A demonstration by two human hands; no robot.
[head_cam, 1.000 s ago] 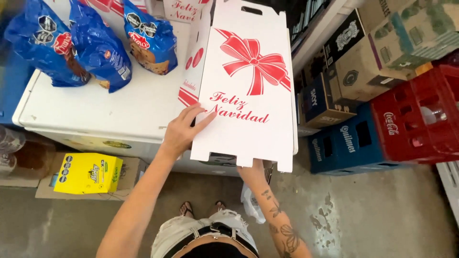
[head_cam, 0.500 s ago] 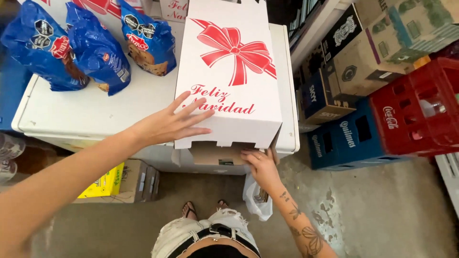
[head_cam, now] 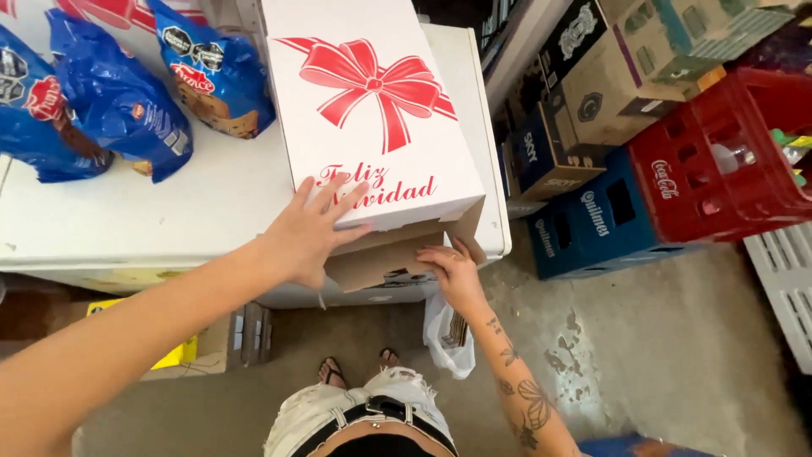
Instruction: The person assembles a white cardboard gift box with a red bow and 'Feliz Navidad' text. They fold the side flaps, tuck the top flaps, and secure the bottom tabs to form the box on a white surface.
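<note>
Box (head_cam: 372,118) now lies flatter on desk (head_cam: 152,228) vs. before. Left hand (head_cam: 315,230) spread flat on top; right hand (head_cam: 450,269) pressing brown flaps (head_cam: 381,258), fingertips partly hidden.

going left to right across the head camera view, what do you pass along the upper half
Blue snack bags → white gift box with a red bow → stacked cardboard boxes → red bottle crate.
</note>
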